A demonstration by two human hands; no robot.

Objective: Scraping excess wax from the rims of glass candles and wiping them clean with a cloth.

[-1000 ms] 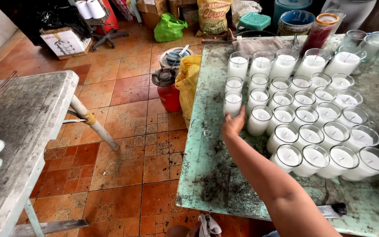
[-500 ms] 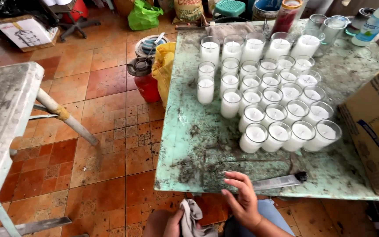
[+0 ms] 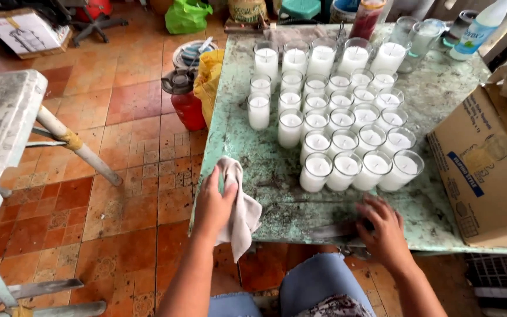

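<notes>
left hand [image 3: 213, 202] closed on grey rag [image 3: 239, 211], draped over green table [image 3: 277, 188] front-left edge | right hand [image 3: 385, 226] fingers curled on scraper [image 3: 335, 230] at front edge | glass candles [image 3: 330, 117] grouped mid-table

Candle workshop: rows of wax-filled glasses [image 3: 331, 117]

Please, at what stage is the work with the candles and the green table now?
Done, it seems: the glass candles stand filled with white wax in close rows on the green table. In hand: the left hand presses a grey cloth at the table's near edge; the right hand rests on a flat metal scraper. Left: dark stains and crumbs mark the tabletop before the candles.
</notes>
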